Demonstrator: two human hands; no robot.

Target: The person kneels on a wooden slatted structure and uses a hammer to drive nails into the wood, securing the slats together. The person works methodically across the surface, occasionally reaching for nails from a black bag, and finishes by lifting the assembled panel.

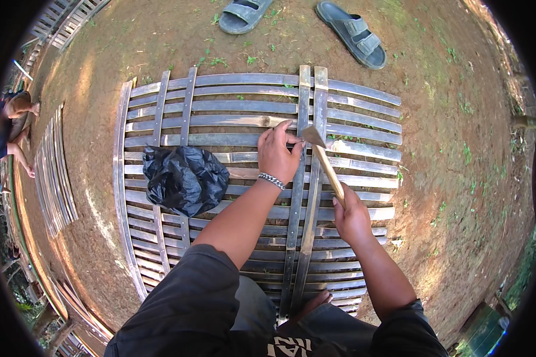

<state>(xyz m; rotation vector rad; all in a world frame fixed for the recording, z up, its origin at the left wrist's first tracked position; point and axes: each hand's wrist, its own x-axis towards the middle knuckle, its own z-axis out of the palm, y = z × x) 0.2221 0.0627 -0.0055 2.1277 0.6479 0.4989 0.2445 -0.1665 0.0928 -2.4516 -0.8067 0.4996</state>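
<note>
Below me lies a slatted bamboo panel (244, 107), its long strips crossed by several upright strips. My left hand (278, 153), with a chain bracelet at the wrist, rests over the panel's middle. Its thumb and fingers are pinched together at a cross strip (304, 110); anything between them is too small to make out. A wooden handle is gripped in my right hand (352, 217). It belongs to a small hatchet (314, 136), whose metal head is right beside my left fingertips, over the paired cross strips. Left of my left hand, a black plastic bag (187, 178) sits crumpled on the slats.
Two dark sandals (357, 38) lie on the bare dirt (446, 119) beyond the panel. Another slatted panel (56, 172) is at the left, near a person (15, 119) at the edge. More slats (77, 24) show at the top left.
</note>
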